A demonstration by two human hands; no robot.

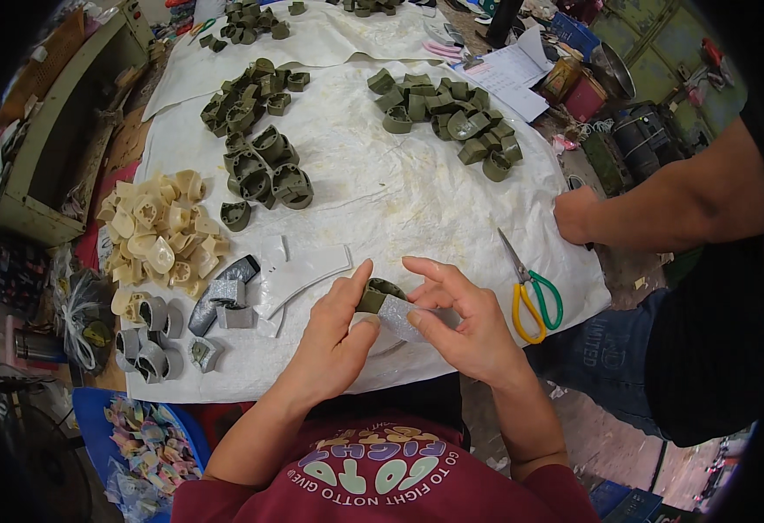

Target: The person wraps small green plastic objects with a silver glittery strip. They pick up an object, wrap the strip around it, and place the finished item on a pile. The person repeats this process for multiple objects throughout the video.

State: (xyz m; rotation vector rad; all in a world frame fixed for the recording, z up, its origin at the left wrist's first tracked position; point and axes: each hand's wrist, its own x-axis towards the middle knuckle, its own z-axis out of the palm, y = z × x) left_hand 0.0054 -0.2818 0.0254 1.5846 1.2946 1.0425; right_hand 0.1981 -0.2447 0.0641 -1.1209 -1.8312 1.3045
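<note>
Pressing the silver glittery strip (pixel 402 319) smoothly around the small olive-green plastic piece (pixel 376 296), left hand (pixel 334 344) and right hand (pixel 462 327) both pinching it, works best.

The small part (pixel 373 295) held over the counter is olive green, and the strip (pixel 397 317) wrapped on it is glittery silver. The sheet (pixel 382 192) is white. One heap of parts (pixel 255 161) is dark olive, another heap (pixel 159 231) is cream. The scissors (pixel 534 301) have one yellow and one green handle loop. The finished pieces (pixel 151 344) are silver-grey.
</note>
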